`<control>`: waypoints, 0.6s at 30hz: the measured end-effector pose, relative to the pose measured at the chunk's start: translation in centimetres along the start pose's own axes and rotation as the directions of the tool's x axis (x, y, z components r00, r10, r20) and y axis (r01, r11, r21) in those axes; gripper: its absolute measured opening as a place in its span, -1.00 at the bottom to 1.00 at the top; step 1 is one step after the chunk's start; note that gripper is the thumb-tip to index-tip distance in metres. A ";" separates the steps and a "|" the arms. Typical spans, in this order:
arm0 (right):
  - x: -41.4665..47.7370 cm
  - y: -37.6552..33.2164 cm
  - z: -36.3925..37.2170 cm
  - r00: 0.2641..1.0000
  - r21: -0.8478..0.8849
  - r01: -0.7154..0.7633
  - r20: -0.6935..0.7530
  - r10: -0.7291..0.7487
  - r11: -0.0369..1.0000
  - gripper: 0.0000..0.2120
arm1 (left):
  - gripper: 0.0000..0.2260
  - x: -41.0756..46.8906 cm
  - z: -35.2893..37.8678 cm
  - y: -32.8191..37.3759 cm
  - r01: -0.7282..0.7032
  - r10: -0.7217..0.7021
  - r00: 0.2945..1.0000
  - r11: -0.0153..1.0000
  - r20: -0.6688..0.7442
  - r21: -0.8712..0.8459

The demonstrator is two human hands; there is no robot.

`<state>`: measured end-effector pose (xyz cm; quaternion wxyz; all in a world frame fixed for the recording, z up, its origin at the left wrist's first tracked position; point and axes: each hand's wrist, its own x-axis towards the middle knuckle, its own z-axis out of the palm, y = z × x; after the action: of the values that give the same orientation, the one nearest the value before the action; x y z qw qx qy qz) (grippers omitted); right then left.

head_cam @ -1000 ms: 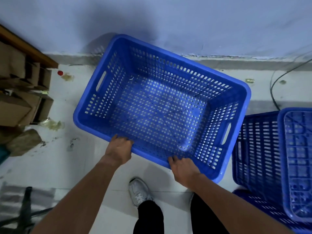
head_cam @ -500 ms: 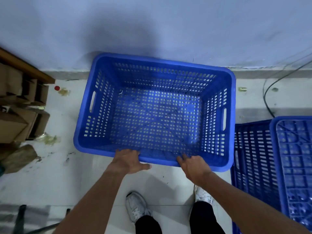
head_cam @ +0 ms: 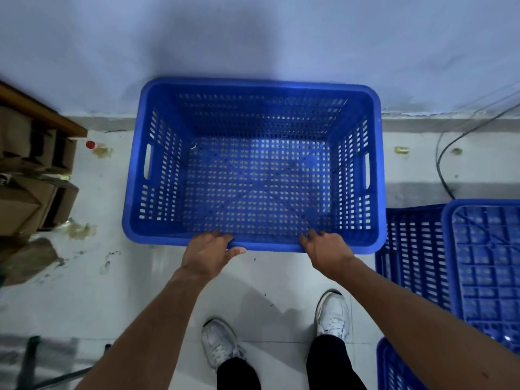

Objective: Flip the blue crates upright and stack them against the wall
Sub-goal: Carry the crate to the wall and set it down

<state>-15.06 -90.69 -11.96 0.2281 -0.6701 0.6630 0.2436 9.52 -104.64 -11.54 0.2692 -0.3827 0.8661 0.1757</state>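
One head-worn view looks steeply down (wide-angle, close) toward the wall [head_cam: 253, 38] and floor [head_cam: 267, 291].

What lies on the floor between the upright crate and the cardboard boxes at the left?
In the head view, mostly bare floor between the upright crate and the cardboard boxes, with a red bottle cap and scraps of litter.

Bare forearms; white sneakers [head_cam: 222, 344]; black trousers [head_cam: 239, 374]

Beyond your left hand [head_cam: 208, 256] and right hand [head_cam: 326, 253] the crate [head_cam: 253, 170] is bright blue, pierced with rows of small holes. Right of your right hand, another blue crate [head_cam: 484, 260] shows a ribbed grid. Your shoes [head_cam: 333, 313] are white.
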 end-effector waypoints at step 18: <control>-5.7 1.5 -4.5 0.985 0.186 -0.156 0.097 0.140 0.970 -0.62 | -0.49 -5.0 -6.0 3.7 0.114 -0.094 0.991 0.965 0.094 -0.235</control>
<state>-16.45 -89.08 -4.87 0.3008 -0.5826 0.7216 0.2221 7.57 -102.45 -3.41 0.2651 -0.4499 0.8055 0.2803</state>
